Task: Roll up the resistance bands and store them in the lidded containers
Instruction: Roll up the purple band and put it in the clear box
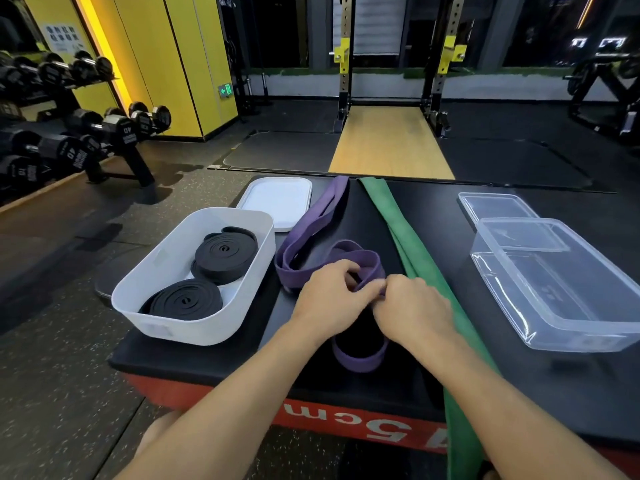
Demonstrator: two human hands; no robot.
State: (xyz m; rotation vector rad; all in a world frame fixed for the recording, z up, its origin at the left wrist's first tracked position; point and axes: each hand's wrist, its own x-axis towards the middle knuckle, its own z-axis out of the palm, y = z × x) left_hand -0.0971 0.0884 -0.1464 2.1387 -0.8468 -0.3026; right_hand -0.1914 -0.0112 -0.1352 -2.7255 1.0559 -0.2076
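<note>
Near the bench [433, 216] centre, the left grip [332, 296] and right grip [412, 306] both pinch the purple band [311, 230] — soft, floppy, probably springy — its slack trailing toward 11 o'clock, so the folded end likely needs a tight hold.

The left hand [329, 299] and right hand [414, 308] are bare, like both forearms [242, 393].

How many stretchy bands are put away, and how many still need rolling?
Done: two rolled black rubber bands sit in the white plastic tub. In hand: the left hand and right hand pinch the purple band, mostly loose. Left: the green band lies flat, the clear plastic box is empty, and the white lid and clear lid are off.
</note>
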